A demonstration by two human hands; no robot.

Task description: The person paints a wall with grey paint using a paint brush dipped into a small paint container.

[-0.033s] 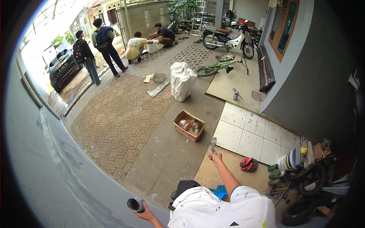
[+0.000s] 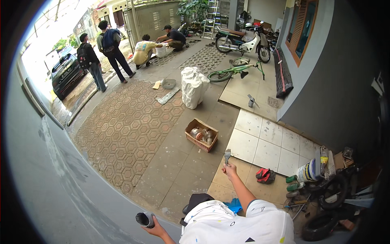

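Wall [image 2: 44,166]: grey; runs along the left side, nearer to the cup than to the brush.
Cup [image 2: 145,220]: in the left hand, mouth uncovered, dark inside; contents cannot be told.
Left hand [image 2: 156,228]: curled around the cup's side, held out from the body; this grip presumably leaves the mouth free.
Sack [image 2: 194,87]: white, upright on the paving, well apart from both hands.
Box [image 2: 197,142]: on grey paving, top open; its walls hold the jars [image 2: 198,133] together.
Brush [image 2: 227,156]: in the right hand, flat head pointing away from the person.
Right hand [image 2: 230,171]: closed on the handle, probably so that the fingers stay off the head.
Bundle [image 2: 265,176]: red and black, on tan tiles, right of the forearm.
Bucket [image 2: 307,171]: white, among clutter at far right.
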